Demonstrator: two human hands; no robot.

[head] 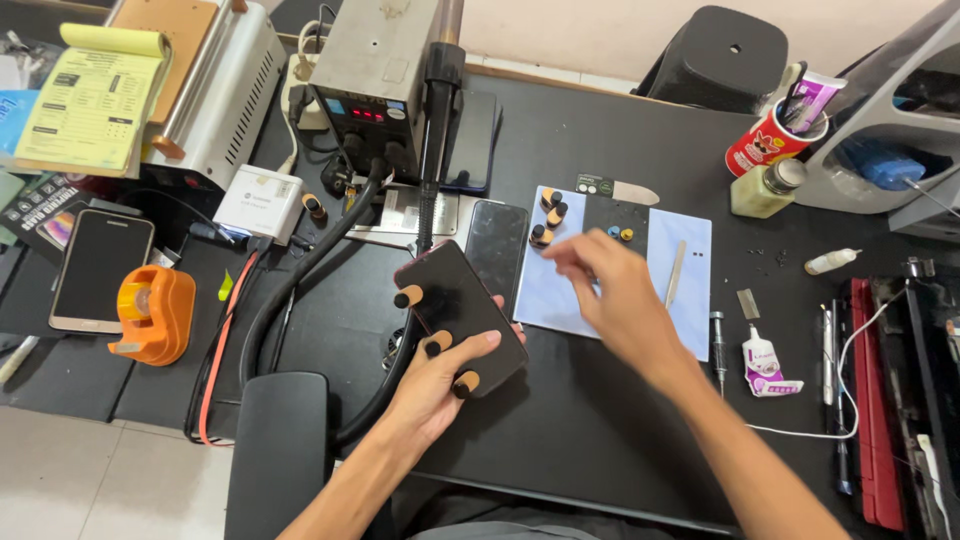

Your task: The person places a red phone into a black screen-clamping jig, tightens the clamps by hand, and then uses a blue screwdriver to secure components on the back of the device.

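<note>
Three small clips point(437, 345) with orange tips are sitting clamped along one long edge of a dark phone point(462, 315), and the left hand point(437, 385) is holding that phone from below, fingers curled around it, thumb lying over its near end. The phone is hovering tilted just above the black bench point(600, 420), near side of the pale blue mat point(690, 285). The right hand point(610, 290) is reaching over the mat, fingers loosely drawn together and pointing down toward the mat's far part; blurred, so whether it is pinching anything cannot be told. More spare clips point(548, 215) are lying in a small cluster at the mat's far left corner. A second dark phone point(497, 245) is lying flat just left of the mat, touching its edge. A thin metal tool point(676, 273) is resting on the mat's right half. A small glue tube point(762, 358) is lying right of the mat. An orange tape dispenser point(150, 313) is standing well left of the mat, beside another phone point(100, 270) lying face up. A grey rework station point(375, 75) is standing beyond the mat to the left, its black hose point(300, 275) looping down toward the bench's near edge. A red tube can point(770, 140) is holding tools beyond the mat to the right.
</note>
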